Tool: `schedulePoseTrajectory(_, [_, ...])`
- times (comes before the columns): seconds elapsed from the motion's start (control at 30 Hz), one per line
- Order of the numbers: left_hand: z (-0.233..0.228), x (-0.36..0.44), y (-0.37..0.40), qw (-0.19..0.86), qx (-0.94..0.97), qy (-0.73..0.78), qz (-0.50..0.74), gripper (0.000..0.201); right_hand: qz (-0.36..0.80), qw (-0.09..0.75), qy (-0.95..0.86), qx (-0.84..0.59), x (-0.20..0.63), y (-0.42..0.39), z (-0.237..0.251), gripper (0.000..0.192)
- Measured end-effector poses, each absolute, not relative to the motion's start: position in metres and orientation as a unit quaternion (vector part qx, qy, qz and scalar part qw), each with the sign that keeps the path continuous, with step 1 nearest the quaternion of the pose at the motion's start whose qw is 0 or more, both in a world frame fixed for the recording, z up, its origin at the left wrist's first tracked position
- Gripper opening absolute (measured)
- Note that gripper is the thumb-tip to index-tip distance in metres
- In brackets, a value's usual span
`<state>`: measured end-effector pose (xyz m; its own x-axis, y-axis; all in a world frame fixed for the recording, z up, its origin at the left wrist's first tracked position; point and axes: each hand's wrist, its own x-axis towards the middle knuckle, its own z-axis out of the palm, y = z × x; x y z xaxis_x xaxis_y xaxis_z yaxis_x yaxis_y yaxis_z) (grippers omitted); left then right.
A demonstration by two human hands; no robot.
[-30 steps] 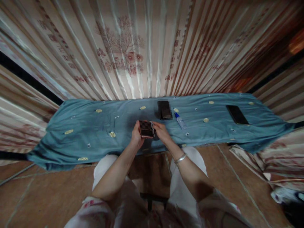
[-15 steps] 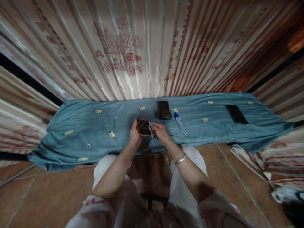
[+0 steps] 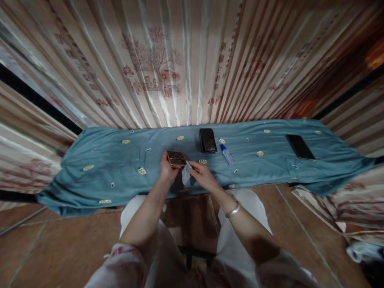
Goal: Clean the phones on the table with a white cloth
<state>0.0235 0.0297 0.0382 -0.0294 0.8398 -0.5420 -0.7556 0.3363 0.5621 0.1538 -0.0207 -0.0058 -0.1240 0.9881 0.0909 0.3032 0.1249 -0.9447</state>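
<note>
My left hand (image 3: 167, 169) grips a dark, shiny phone (image 3: 176, 159) with rose-gold edges by its left side, a little above the cloth-covered surface. Pinched between the fingers of my right hand (image 3: 202, 174) is a thin pale grey cloth (image 3: 186, 173). It hangs down at the phone's right corner; whether it presses on the phone I cannot tell. Just beyond my hands lies another black phone (image 3: 208, 141), possibly on top of something of similar size. To its right is a small clear bottle (image 3: 228, 154) with a blue cap, lying on its side.
A teal cloth (image 3: 162, 140) with yellow and white motifs covers the long low surface. Another black phone (image 3: 300, 147) lies toward its right end. Pleated printed curtains (image 3: 144, 112) hang right behind it. My knees are close to the front edge, above a tiled floor (image 3: 75, 240).
The phone in my left hand has shifted slightly left and tilted. My right hand has drawn the cloth from the phone's right side down to its lower right corner, where it hangs looser.
</note>
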Motion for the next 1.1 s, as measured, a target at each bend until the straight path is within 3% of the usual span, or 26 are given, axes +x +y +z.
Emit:
schedulePoseTrajectory(0.2, [0.038,0.028,0.026,0.719,0.033,0.398,0.569,0.035,0.265,0.375,-0.665,-0.589,0.153,-0.032,0.012,0.034])
schedulePoseTrajectory(0.5, [0.029,0.028,0.028,0.726,0.064,0.401,0.555,0.032,0.122,0.367,-0.737,-0.555,0.161,-0.028,0.011,0.026])
schedulePoseTrajectory(0.93, [0.022,0.047,0.013,0.74,0.043,0.408,0.533,0.041,0.048,0.421,-0.755,-0.5,0.152,-0.03,0.016,0.028])
schedulePoseTrajectory(1.1, [0.012,0.057,0.007,0.729,0.069,0.404,0.548,0.033,0.035,0.426,-0.757,-0.494,0.145,-0.031,0.018,0.03])
